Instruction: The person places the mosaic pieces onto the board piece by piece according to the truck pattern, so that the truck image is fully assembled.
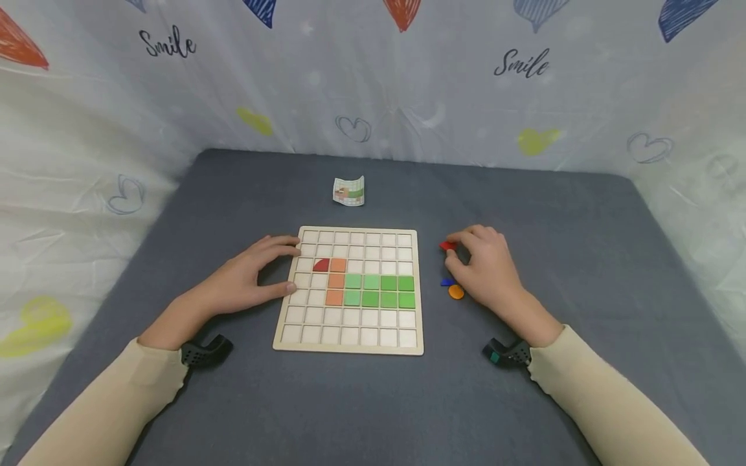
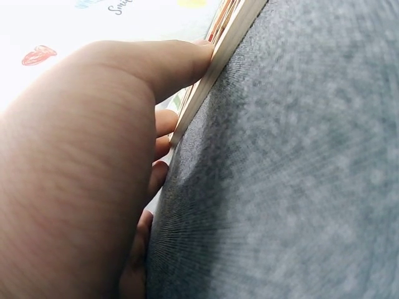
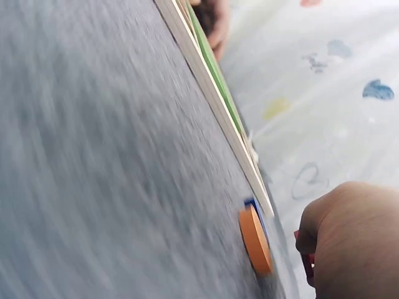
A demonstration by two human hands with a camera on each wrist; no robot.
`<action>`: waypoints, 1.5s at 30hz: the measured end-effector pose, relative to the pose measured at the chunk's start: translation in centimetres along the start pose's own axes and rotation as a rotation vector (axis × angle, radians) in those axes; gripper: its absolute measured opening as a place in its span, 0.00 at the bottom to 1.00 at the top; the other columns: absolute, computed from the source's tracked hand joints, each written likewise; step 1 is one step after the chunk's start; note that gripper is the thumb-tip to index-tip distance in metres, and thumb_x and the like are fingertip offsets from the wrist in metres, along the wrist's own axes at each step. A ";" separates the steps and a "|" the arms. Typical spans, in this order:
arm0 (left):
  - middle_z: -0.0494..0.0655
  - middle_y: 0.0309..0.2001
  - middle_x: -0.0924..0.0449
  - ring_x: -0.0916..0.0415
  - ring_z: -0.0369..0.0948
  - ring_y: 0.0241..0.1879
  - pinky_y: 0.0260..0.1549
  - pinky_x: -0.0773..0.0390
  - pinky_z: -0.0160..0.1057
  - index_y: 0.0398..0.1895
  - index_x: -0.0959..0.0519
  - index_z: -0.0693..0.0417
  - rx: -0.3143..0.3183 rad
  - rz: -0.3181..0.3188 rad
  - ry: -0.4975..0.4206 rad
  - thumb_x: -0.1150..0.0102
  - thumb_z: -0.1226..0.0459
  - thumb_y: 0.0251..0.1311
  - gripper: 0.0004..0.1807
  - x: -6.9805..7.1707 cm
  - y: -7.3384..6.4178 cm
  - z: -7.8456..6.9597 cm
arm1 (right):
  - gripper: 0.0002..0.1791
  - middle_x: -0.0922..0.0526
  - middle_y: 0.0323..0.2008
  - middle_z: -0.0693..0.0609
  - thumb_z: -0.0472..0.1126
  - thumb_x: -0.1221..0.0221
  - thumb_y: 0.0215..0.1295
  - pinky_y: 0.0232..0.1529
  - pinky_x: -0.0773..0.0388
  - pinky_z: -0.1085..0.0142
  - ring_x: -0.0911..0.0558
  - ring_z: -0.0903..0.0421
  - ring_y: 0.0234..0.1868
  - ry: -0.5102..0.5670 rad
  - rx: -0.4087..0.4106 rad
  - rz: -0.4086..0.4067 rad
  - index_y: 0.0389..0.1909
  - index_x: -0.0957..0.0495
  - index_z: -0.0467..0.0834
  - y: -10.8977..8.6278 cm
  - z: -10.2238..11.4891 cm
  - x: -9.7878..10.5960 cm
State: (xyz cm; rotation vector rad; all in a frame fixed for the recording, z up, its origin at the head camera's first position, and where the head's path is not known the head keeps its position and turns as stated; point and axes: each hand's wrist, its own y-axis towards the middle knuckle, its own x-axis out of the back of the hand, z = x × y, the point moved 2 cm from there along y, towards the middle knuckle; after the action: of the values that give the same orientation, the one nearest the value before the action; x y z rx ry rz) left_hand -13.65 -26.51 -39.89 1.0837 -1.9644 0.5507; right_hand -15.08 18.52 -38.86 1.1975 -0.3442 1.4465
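Observation:
A wooden grid board [image 1: 348, 336] lies flat, with orange, light green and darker green square tiles and one dark red quarter-round tile [image 1: 321, 265] in its cells. My left hand [image 1: 247, 275] rests at the board's left edge, thumb and fingertips touching the rim and fingers loosely spread. To the right of the board, my right hand [image 1: 486, 265] pinches a red tile [image 1: 447, 246] between thumb and index finger. Its exact shape is partly hidden by the fingers. Beside that hand lie an orange round tile [image 3: 254, 242] and a small blue tile [image 1: 447, 282].
A small printed card [image 1: 349, 191] showing a coloured grid pattern stands slightly curled behind the board. Everything sits on a dark grey cloth-covered table [image 1: 361, 414]. A white printed curtain [image 1: 419, 84] hangs at the back and sides.

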 end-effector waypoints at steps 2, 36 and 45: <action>0.44 0.85 0.40 0.57 0.57 0.87 0.81 0.49 0.72 0.79 0.26 0.44 0.006 0.000 0.005 0.29 0.45 0.73 0.36 0.0 0.0 0.1 | 0.12 0.13 0.46 0.43 0.37 0.34 0.71 0.50 0.27 0.46 0.21 0.42 0.46 0.007 0.014 0.008 0.50 0.09 0.39 0.1 0.4 -0.4; 0.44 0.85 0.41 0.59 0.59 0.87 0.80 0.50 0.74 0.79 0.27 0.44 0.023 0.005 0.008 0.29 0.44 0.73 0.37 -0.1 -0.1 0.2 | 0.10 0.15 0.44 0.51 0.37 0.35 0.71 0.48 0.24 0.55 0.21 0.51 0.45 0.152 0.313 0.119 0.49 0.10 0.43 1.3 9.2 -6.0; 0.46 0.85 0.40 0.57 0.60 0.87 0.80 0.49 0.74 0.78 0.26 0.45 0.017 0.001 -0.006 0.28 0.46 0.72 0.36 0.0 0.1 -0.1 | 0.06 0.15 0.42 0.54 0.38 0.33 0.71 0.49 0.21 0.58 0.18 0.54 0.45 0.186 0.458 0.121 0.45 0.10 0.44 1.7 13.0 -7.7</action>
State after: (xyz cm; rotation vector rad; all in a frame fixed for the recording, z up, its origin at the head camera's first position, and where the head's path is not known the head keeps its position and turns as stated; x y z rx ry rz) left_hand -13.66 -26.40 -39.84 1.0958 -1.9688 0.5666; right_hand -12.02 3.65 -38.73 1.4049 0.0505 1.7884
